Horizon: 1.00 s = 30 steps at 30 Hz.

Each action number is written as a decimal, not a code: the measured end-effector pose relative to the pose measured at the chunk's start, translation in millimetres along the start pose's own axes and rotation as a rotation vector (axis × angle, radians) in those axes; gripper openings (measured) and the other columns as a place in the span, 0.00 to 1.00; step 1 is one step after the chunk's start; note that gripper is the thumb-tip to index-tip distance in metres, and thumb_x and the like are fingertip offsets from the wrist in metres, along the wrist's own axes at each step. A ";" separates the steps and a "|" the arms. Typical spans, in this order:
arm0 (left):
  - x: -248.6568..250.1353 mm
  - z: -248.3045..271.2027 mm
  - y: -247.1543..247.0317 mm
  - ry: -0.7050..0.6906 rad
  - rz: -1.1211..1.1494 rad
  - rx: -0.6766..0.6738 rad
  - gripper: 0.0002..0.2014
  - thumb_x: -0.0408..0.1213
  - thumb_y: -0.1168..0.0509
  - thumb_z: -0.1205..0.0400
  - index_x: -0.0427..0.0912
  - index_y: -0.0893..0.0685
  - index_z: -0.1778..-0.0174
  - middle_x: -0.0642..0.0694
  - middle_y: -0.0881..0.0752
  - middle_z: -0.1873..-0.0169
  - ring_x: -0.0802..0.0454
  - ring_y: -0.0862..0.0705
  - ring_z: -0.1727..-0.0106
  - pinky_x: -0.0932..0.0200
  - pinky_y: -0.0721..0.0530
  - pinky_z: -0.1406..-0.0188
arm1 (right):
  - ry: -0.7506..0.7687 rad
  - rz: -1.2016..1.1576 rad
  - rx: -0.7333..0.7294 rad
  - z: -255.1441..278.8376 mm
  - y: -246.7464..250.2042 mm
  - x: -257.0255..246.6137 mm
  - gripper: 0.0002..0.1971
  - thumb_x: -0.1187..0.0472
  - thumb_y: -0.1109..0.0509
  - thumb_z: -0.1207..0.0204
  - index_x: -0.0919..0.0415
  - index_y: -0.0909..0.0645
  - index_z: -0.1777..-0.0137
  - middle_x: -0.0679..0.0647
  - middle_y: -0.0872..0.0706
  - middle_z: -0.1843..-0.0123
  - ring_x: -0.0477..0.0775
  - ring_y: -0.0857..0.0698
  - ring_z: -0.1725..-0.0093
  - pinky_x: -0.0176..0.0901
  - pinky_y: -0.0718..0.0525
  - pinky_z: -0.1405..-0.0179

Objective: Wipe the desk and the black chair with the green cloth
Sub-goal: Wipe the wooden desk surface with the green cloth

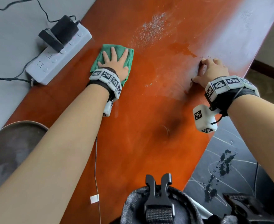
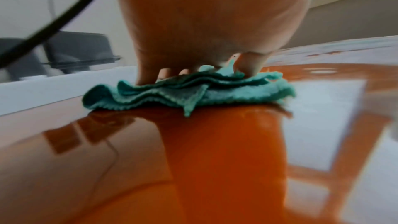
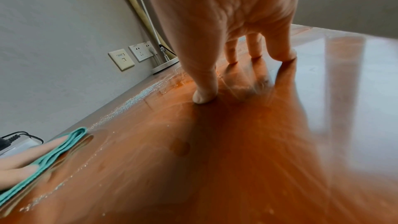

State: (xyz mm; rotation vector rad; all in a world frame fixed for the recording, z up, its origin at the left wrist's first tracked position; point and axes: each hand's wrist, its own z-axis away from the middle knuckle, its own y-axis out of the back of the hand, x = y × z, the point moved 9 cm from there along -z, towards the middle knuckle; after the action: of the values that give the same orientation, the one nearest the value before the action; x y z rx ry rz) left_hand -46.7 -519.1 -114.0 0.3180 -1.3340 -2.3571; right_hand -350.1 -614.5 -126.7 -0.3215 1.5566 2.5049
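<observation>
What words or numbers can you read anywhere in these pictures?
None can be read.
Wrist bands: black-and-white square codes only, no letters.
Power strip: socket marks, too blurred to read.
Wall sockets: tiny print along the top, too small to read.
Wall plate: a small label, too small to read.
Green cloth and desk: no writing.

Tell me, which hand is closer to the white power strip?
Left. The left hand presses the green cloth right beside the power strip; the right hand rests across the desk.
</observation>
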 end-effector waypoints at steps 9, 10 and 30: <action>86.2 59.5 -57.1 -0.468 -0.292 -0.047 0.30 0.46 0.54 0.12 0.66 0.65 0.20 0.45 0.66 0.18 0.36 0.64 0.18 0.30 0.54 0.22 | 0.014 0.017 0.016 1.2 2.0 -0.9 0.36 0.50 0.25 0.28 0.52 0.35 0.22 0.59 0.39 0.19 0.69 0.37 0.23 0.57 0.35 0.25; 83.2 62.0 -59.8 -0.470 -0.291 -0.049 0.30 0.47 0.54 0.12 0.66 0.65 0.20 0.46 0.66 0.18 0.36 0.64 0.18 0.30 0.54 0.22 | 0.012 0.019 0.014 0.7 1.3 -1.3 0.36 0.50 0.25 0.28 0.52 0.35 0.22 0.59 0.38 0.20 0.69 0.36 0.24 0.57 0.35 0.25; -88.7 87.1 -55.4 0.166 0.077 -0.108 0.31 0.43 0.53 0.12 0.62 0.65 0.19 0.41 0.66 0.18 0.33 0.64 0.19 0.33 0.46 0.24 | -0.028 -0.004 0.014 0.0 3.3 -1.8 0.36 0.51 0.24 0.29 0.51 0.34 0.22 0.57 0.36 0.22 0.68 0.31 0.27 0.59 0.31 0.27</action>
State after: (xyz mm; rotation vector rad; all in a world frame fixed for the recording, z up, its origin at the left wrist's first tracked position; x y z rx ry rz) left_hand -15.0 -386.7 -116.9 0.4129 -1.1186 -2.2744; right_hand -349.3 -616.0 -123.4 -0.2862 1.5614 2.4834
